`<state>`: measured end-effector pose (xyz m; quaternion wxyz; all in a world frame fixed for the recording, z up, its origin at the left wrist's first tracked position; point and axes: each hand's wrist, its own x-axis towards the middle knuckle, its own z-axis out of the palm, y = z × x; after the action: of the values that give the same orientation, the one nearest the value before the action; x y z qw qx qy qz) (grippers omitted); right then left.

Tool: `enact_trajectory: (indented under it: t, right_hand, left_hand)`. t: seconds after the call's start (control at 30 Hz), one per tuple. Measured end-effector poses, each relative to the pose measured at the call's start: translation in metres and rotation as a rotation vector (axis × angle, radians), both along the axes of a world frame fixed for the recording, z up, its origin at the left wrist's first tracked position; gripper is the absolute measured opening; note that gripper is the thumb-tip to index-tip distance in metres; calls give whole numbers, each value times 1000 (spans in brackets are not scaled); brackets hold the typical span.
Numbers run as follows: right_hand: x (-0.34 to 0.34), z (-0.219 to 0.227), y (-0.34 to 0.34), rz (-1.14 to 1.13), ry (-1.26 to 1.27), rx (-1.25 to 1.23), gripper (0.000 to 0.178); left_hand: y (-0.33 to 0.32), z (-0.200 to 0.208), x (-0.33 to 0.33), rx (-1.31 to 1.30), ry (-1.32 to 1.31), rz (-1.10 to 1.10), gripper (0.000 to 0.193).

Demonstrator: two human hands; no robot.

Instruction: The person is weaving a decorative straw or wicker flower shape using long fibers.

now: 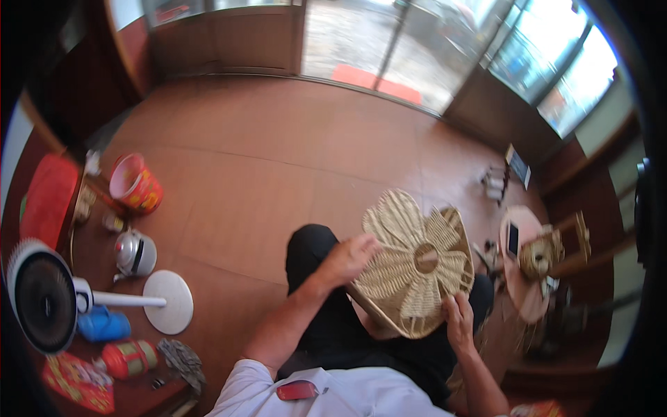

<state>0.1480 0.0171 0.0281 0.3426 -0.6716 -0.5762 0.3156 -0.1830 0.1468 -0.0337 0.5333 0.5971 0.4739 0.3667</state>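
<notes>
A flower-shaped wicker piece [408, 302] with broad woven petals and a round brown centre rests over my lap. It lies against a shallow tan wicker basket [458, 226], whose rim shows behind and below the petals. My left hand [351, 258] is closed at the left petals, its fingertips pinching the wicker near a petal's edge; the exact strand is blurred. At the lower right, my right hand [458, 317] grips the edge of the wicker flower by a petal, thumb on top. Its other fingers are partly hidden. Dark trousers show beneath the basket.
To the left stand a white fan [169, 302], a kettle [135, 254], a red patterned bucket [137, 184] and a blue container [104, 324]. On the right, a pale stool-like surface [514, 217] holds a phone [513, 240] beside a coil of straw [536, 257]. Glass doors [389, 42] stand ahead.
</notes>
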Motion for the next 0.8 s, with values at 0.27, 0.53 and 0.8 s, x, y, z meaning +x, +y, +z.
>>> enact_trajectory:
  t: [0.27, 0.53, 0.8]
  right_hand:
    - [-11, 0, -29, -56, 143, -121, 29]
    - [-1, -9, -47, -79, 262, -234, 28]
    - [32, -16, -40, -85, 360, -125, 29]
  left_hand:
    - [18, -9, 11, -280, -241, -15, 29]
    - [11, 10, 18, -364, -277, -42, 27]
    - [21, 3, 39, -170, -142, -59, 32]
